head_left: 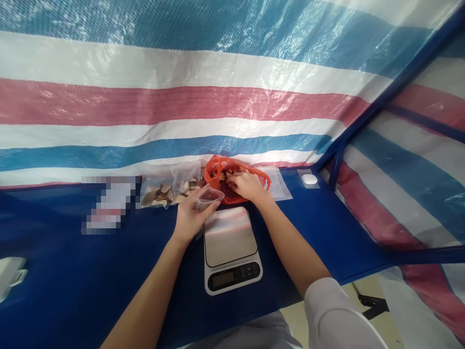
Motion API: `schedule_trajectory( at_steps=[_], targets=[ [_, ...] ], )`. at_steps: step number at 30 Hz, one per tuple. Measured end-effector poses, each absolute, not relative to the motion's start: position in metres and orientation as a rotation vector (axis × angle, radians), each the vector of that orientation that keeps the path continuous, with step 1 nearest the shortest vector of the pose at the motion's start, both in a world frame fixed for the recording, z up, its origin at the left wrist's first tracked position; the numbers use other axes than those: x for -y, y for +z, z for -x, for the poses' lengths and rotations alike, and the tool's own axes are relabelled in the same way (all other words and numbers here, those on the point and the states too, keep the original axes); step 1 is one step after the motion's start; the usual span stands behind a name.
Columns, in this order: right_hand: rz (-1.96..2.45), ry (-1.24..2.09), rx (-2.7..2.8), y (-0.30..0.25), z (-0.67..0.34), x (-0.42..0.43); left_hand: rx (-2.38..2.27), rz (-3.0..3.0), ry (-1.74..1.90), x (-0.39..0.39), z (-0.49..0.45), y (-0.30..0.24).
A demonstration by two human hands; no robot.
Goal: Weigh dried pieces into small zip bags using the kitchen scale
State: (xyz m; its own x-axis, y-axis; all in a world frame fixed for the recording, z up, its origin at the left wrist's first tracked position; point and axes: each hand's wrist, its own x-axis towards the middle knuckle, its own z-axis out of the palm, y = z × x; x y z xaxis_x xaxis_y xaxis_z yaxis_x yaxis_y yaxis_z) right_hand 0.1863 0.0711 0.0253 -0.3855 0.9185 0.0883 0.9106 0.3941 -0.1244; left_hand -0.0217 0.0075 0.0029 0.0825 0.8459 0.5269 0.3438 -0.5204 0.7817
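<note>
Well, nearest the camera, a white sleeve (pixel 336 310) covered the person's right upper arm, and a white-and-silver digital kitchen scale (pixel 230 247) with a black display panel sat on a dark blue tarpaulin-covered tabletop (pixel 72 242), its steel platform bare. Just beyond and left of the scale, the left hand (pixel 189 218) held a small clear plastic container (pixel 209 198) between thumb and fingers, clamped by its edge above the platform's corner. The right hand (pixel 247 186) lay over the mouth of a crumpled orange-red plastic bag (pixel 220 179), its fingers (pixel 232 178) curled among dark reddish-brown pieces (pixel 228 189) inside; whether they were pinching anything, I could not tell. Left of that bag, touching it, lay a clear plastic bag (pixel 169 189) of pale tan slices with dark edges (pixel 162 194). Farther left was a flat packet (pixel 109 203), blurred beyond reading, and at the table's left edge a white object (pixel 10 276) too cut off to name. To the right, a clear flat plastic sleeve (pixel 279 184) lay beside the orange-red bag, near a small round white object (pixel 309 179). Behind everything rose a woven tarpaulin wall (pixel 181 106) striped blue, white and red, held by a blue metal frame bar (pixel 395 85).
</note>
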Motion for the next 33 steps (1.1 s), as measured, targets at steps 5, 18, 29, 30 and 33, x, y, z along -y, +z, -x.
schedule_trajectory(
  at_steps=[5,18,29,30,33],
  targets=[
    [1.678,0.102,2.457,0.023,-0.187,-0.069,-1.178,-1.914,1.437,-0.009,0.022,0.002],
    [1.621,0.132,2.417,0.028,-0.190,-0.067,-1.172,-1.941,1.441,-0.009,0.023,0.000],
    [1.358,0.536,2.150,0.027,-0.205,-0.070,-1.123,-1.930,1.424,-0.008,0.024,-0.003],
    [1.327,0.580,2.114,0.029,-0.206,-0.069,-1.113,-1.927,1.427,-0.008,0.024,-0.003],
    [1.244,0.711,2.014,0.041,-0.209,-0.065,-1.086,-1.926,1.445,-0.008,0.023,-0.002]
  ],
)
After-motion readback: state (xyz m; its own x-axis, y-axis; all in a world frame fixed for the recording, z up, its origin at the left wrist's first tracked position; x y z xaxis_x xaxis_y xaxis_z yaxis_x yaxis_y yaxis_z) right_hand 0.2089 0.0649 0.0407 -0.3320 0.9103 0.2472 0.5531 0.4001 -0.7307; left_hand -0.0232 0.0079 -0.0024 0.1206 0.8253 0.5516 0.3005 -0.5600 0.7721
